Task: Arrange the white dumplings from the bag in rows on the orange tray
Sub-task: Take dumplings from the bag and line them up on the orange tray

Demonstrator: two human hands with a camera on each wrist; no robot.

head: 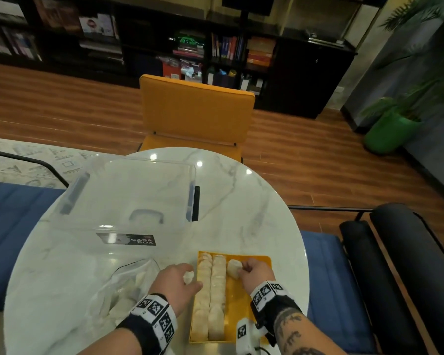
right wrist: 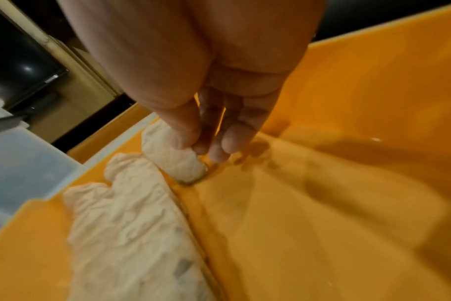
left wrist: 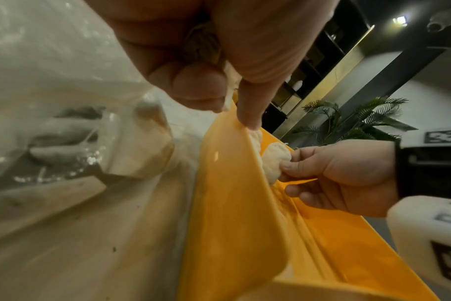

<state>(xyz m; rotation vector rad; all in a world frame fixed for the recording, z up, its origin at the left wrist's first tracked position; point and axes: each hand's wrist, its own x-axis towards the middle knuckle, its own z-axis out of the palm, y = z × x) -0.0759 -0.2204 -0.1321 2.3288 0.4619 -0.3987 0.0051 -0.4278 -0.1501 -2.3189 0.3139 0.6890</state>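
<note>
On the round marble table (head: pixel 254 201) an orange tray (head: pixel 263 261) lies near the front edge, with two full rows of white dumplings (head: pixel 210 295) running along its left side from the near rim to the far rim. The right hand (head: pixel 256 274) reaches over the tray's far part and pinches one dumpling (head: pixel 234 268) between thumb and fingertips, at the far end of a third row just beside the second; the right wrist view shows that dumpling (right wrist: pixel 176 156) touching the tray floor beside the filled row, the fingers (right wrist: pixel 227 142) close together above it. The left hand (head: pixel 176 283) hovers just left of the tray's edge, its fingers curled around another dumpling (head: pixel 189 276); in the left wrist view a strip of white dough (left wrist: pixel 229 85) shows between the thumb and forefinger, above the tray's rim (left wrist: pixel 232 183). Left of that hand lies a clear plastic bag (head: pixel 124 285), open toward the tray, with more pale dumplings inside. Behind the bag stands a large clear storage box (head: pixel 128 198) with a dark label on its near wall. An orange chair (head: pixel 196 111) stands at the far side of the table, and a green pot with a plant (head: pixel 392 129) sits on the wooden floor to the right.
</note>
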